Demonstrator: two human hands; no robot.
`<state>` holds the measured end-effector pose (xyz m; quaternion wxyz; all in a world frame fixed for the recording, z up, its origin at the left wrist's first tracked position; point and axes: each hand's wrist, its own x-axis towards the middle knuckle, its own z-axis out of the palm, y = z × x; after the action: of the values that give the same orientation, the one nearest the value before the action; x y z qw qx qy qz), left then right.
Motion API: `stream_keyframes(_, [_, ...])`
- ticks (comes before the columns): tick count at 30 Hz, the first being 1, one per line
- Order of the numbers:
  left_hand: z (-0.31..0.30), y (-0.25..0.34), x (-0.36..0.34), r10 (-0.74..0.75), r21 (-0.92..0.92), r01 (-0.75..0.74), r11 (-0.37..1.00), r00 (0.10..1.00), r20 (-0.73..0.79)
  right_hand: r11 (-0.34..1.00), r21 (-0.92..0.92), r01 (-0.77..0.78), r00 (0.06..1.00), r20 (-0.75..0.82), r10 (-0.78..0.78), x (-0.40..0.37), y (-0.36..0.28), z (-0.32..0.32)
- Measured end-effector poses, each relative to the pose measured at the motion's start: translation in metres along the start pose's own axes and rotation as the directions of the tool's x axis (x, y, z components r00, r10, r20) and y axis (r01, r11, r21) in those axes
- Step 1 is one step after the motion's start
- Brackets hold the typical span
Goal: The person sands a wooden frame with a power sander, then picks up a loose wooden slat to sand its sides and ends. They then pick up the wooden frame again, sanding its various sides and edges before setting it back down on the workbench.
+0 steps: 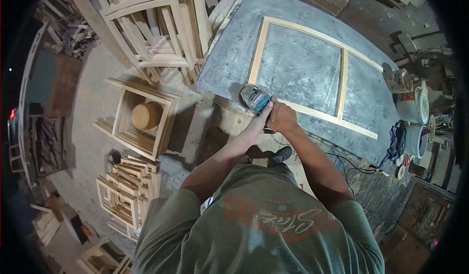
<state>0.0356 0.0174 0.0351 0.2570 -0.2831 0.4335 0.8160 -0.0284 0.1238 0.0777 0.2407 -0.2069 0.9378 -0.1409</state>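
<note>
Both my hands are wrapped round a teal angle grinder [258,99] with a metal head. My left hand [257,127] grips it from the left and below, my right hand [282,117] from the right. The grinder's head sits at the near left corner of a pale wooden frame [343,81], apparently touching it; the disc is mostly hidden under the tool. The frame lies flat on a grey-topped table [303,54], with one crossbar between its two long rails.
Stacked wooden frames [161,29] stand left of the table. More frames [127,191] and a box-like stack [168,112] with a round wooden piece [145,116] sit on the floor. Buckets [413,105], a dark cloth [396,142] and a cable [349,164] are at the right.
</note>
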Motion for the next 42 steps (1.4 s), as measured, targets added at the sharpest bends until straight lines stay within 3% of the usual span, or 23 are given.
stream_keyframes(3, [0.001,0.007,0.006,0.011,-0.018,-0.010,1.000,1.000,0.013,0.998,-0.051,0.023,1.000,-0.004,-0.023,0.011,0.002,-0.003])
stream_keyframes(6, [0.010,0.026,0.027,0.130,-0.020,-0.130,0.991,0.992,0.004,0.990,-0.135,0.027,0.997,-0.064,-0.036,0.037,0.012,-0.011])
stream_keyframes(9, [0.007,0.055,0.049,0.046,-0.013,-0.045,0.999,0.998,0.047,0.991,-0.136,-0.005,0.996,-0.087,-0.007,0.067,0.009,-0.030])
stream_keyframes(13, [0.002,0.056,0.065,0.091,0.002,-0.091,0.996,0.995,-0.029,0.996,-0.070,-0.058,0.998,0.002,0.058,0.069,-0.007,-0.048])
stream_keyframes(16, [0.006,0.009,0.059,0.455,0.075,-0.449,0.890,0.878,-0.146,0.987,-0.162,0.012,1.000,-0.009,-0.014,0.047,0.008,-0.017])
stream_keyframes(20, [0.017,0.010,0.039,0.215,0.004,-0.215,0.977,0.975,-0.061,0.985,-0.175,-0.012,1.000,0.026,0.017,0.034,0.012,-0.024])
stream_keyframes(21, [0.025,0.036,0.028,0.128,0.026,-0.126,0.992,0.989,-0.073,0.984,-0.178,-0.023,0.999,0.036,0.030,0.044,0.017,-0.031])
stream_keyframes(23, [0.028,0.047,0.056,0.131,-0.093,-0.131,0.987,0.991,-0.006,0.982,-0.169,-0.083,0.996,0.016,0.086,0.063,0.014,-0.048])
stream_keyframes(26, [0.012,0.065,0.084,0.172,0.026,-0.171,0.985,0.984,-0.041,0.989,-0.107,-0.098,0.994,-0.063,0.092,0.095,0.014,-0.049])
stream_keyframes(27, [0.007,0.071,0.080,0.134,-0.005,-0.134,0.991,0.990,0.040,0.991,-0.097,-0.089,0.994,-0.064,0.083,0.098,0.011,-0.049])
stream_keyframes(30, [0.004,0.059,0.059,0.165,-0.107,-0.163,0.981,0.986,0.015,0.995,-0.105,-0.007,1.000,-0.025,0.004,0.080,0.000,-0.040])
stream_keyframes(31, [-0.002,0.044,0.061,0.194,-0.002,-0.195,0.981,0.978,-0.073,0.986,-0.165,-0.006,1.000,-0.008,0.005,0.073,-0.002,-0.032])
stream_keyframes(34, [-0.001,0.003,0.044,0.188,0.001,-0.189,0.982,0.977,-0.104,0.992,-0.126,0.013,1.000,0.025,-0.010,0.038,-0.002,-0.017])
stream_keyframes(39, [0.024,-0.029,0.028,0.123,0.059,-0.123,0.991,0.992,0.005,0.992,-0.088,-0.085,0.996,-0.009,0.085,-0.012,0.017,-0.011])
stream_keyframes(42, [0.045,-0.032,0.023,-0.004,0.007,0.003,1.000,0.997,0.072,0.986,-0.034,-0.166,0.986,-0.033,0.165,-0.030,0.032,-0.018])
